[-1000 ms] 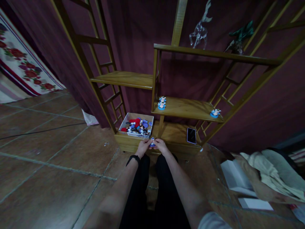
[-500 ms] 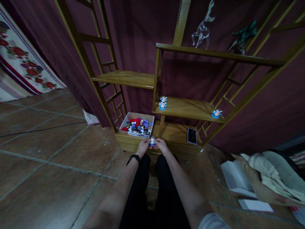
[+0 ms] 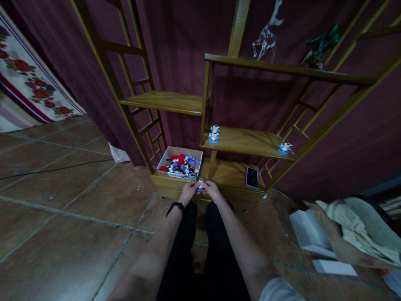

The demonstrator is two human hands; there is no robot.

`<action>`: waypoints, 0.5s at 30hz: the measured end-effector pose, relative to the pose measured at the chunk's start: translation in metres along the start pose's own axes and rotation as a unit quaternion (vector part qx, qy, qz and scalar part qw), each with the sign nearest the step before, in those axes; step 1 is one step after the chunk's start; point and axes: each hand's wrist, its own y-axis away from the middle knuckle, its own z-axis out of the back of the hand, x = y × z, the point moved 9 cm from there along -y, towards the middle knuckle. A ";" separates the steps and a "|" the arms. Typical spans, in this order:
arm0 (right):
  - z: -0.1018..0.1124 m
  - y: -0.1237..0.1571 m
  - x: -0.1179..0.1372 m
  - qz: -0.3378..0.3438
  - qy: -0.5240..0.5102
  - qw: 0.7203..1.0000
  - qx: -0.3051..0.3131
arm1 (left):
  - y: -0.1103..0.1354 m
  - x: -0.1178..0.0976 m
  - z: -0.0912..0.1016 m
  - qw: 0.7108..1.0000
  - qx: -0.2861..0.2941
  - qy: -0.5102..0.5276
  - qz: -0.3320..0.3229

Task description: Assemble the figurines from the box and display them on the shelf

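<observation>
A small white-and-purple figurine is pinched between my two hands, just in front of the shelf's lower edge. My left hand grips its left side and my right hand its right side; both are closed on it. Just beyond my left hand stands an open box with several jumbled figurines in red, purple, white and black. On the middle shelf, two blue-based figurines stand at the left end. One more blue-based figurine is at that shelf's right end.
A phone lies on the lower shelf at right. A clear deer ornament and a dark green ornament stand on the upper shelf. White boxes and cloth lie on the floor at right. A black cable crosses the tiles at left.
The figurine between my fingers seems tilted slightly, its face less visible than before. Both hands stay in nearly the same place; the camera view has shifted very little.
</observation>
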 end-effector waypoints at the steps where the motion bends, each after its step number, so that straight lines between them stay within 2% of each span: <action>1: 0.000 0.000 0.000 -0.001 -0.001 1.000 -0.001 | 0.000 0.001 0.001 1.000 -0.004 0.002 0.002; 15: 0.000 0.004 0.003 -0.017 -0.024 1.000 -0.004 | -0.001 0.005 0.004 1.000 -0.019 0.008 0.020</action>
